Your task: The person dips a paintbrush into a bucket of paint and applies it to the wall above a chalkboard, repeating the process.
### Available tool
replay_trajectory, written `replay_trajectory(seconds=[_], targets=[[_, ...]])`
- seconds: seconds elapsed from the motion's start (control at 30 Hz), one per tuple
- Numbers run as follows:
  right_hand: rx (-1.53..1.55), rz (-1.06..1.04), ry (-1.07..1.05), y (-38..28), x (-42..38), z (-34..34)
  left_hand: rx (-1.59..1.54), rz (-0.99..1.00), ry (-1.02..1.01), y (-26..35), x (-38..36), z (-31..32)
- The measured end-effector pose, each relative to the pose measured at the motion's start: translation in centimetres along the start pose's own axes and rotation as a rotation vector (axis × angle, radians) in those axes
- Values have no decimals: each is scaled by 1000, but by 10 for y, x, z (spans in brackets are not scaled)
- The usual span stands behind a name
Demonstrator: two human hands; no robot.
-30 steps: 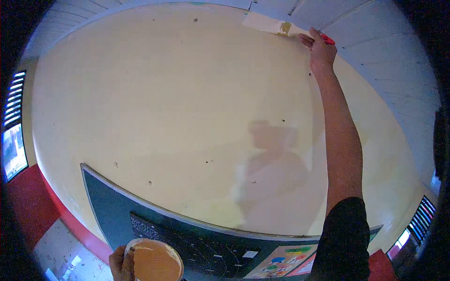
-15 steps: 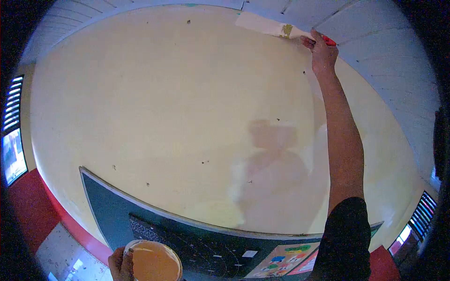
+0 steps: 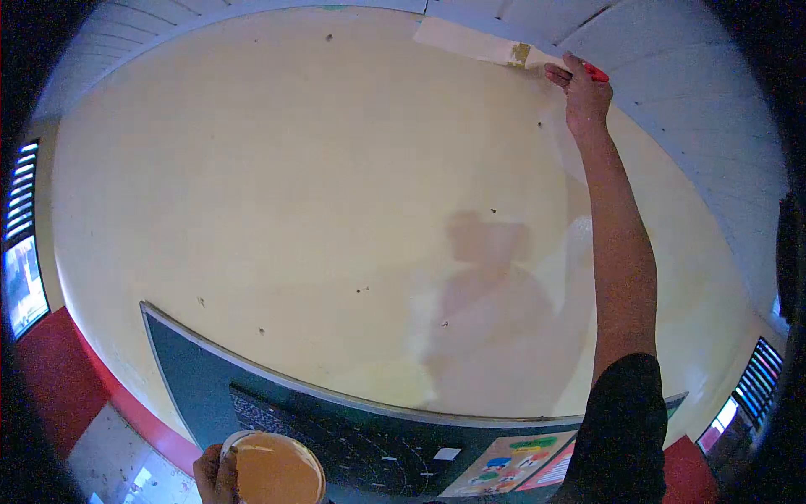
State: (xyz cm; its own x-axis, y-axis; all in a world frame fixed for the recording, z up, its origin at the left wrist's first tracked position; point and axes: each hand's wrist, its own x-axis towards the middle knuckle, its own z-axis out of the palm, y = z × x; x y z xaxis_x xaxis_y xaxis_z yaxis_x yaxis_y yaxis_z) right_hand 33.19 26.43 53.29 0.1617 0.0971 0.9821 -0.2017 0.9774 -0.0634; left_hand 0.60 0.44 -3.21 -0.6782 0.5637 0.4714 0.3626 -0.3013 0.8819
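Up at the seam where the cream wall meets the ceiling, my right hand is closed around a paintbrush with a red handle. The brush head points left and lies at the wall's top edge. From it, a pale strip of paint runs leftward under the ceiling. Low in the view, my left hand grips the rim of a paint tub, its fingers partly hidden. Peach-orange paint shows inside the tub, whose bottom is out of view.
Grey-white ceiling boards border the wall above. Below spreads a dark green chalkboard with a colourful poster. Louvred windows stand at both sides. A shadow falls on the wall.
My right hand and the brush have slid a little to the right along the ceiling line, and the pale strip is longer. My left hand still holds the tub; the view shifted slightly.
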Motion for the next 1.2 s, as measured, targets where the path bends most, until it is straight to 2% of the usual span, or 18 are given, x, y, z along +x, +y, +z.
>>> replay_trajectory(seconds=[0.07,0.17,0.37,0.47,0.57,0.77,0.87,1.07,1.17,1.2], targets=[[6,-11,-8,-1,0,-2,-36,-235,-59,17,-2,-4],[-11,3,-7,-3,0,-6,-32,-66,-185,15,0,-13],[-25,-27,-4,-10,0,-12,-58,-199,-172,13,-2,-14],[-110,13,18,-18,-1,-15,-163,-49,-175,17,-1,-11],[-122,-21,27,-13,6,-26,-171,-145,-146,25,-2,-9],[-74,-28,8,-16,5,-43,-117,-165,-161,14,-2,-12],[-150,-34,19,-23,2,-47,-52,20,-169,29,0,-10],[-178,-47,30,-27,8,-61,-160,-158,-162,19,-3,-10],[-286,-28,86,-33,10,-68,-34,17,-168,15,-1,-11],[-294,-30,88,-35,9,-70,-49,-15,-164,16,-1,-11]])
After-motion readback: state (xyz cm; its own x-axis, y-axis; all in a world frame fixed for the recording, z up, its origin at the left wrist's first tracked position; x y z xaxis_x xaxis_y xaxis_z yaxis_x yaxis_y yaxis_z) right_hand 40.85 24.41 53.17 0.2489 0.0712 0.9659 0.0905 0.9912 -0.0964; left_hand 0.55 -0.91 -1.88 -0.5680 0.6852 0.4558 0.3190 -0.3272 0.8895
